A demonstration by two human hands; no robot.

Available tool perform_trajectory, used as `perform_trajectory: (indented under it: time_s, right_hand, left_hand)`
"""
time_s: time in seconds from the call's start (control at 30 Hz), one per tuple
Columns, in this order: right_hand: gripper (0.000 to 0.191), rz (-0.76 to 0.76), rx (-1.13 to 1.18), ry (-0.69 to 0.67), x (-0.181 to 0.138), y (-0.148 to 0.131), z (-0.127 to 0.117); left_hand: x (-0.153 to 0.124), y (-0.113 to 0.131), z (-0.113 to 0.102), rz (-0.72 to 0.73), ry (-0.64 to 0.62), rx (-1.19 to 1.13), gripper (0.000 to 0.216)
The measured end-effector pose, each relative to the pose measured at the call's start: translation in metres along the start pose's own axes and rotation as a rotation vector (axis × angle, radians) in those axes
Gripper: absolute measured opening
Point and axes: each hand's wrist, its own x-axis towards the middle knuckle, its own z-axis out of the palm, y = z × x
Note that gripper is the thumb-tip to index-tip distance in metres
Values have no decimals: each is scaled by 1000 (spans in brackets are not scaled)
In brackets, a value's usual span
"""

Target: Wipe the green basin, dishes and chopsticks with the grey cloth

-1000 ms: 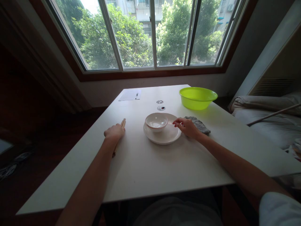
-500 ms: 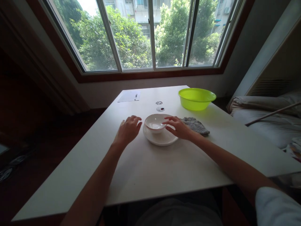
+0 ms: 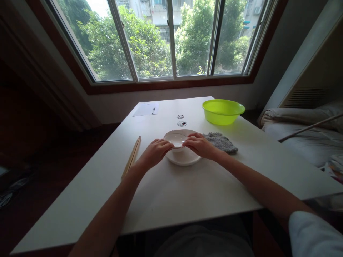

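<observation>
Your left hand (image 3: 156, 152) and right hand (image 3: 200, 146) grip the white bowl (image 3: 174, 138) by its near rim, on the plate (image 3: 184, 159). Chopsticks (image 3: 131, 157) lie left, the gray cloth (image 3: 222, 142) right.

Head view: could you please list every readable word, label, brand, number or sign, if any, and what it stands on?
No text can be read.
Far round mark and near round mark on the table: too small to read.
Paper: any writing too small to read.
Bowl and plate: no lettering visible.
</observation>
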Motion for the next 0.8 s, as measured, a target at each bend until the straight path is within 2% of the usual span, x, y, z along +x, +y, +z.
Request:
perform_trajectory:
  time_s: [0.33, 0.57, 0.67, 0.8]
  right_hand:
    - [25, -80, 18, -49, 1, -4, -10]
    - [23, -120, 0, -9, -4, -6, -11]
    - [23, -131, -12, 14, -6, -8, -11]
    - [24, -113, 17, 91, -10, -11, -13]
  left_hand:
    - [-3, -4, -7, 12, 51, -134, 19]
    - [-2, 5, -13, 82, 59, -2, 18]
    - [-2, 6, -14, 126, 126, 72, 19]
    - [-3, 5, -13, 137, 280, 150, 19]
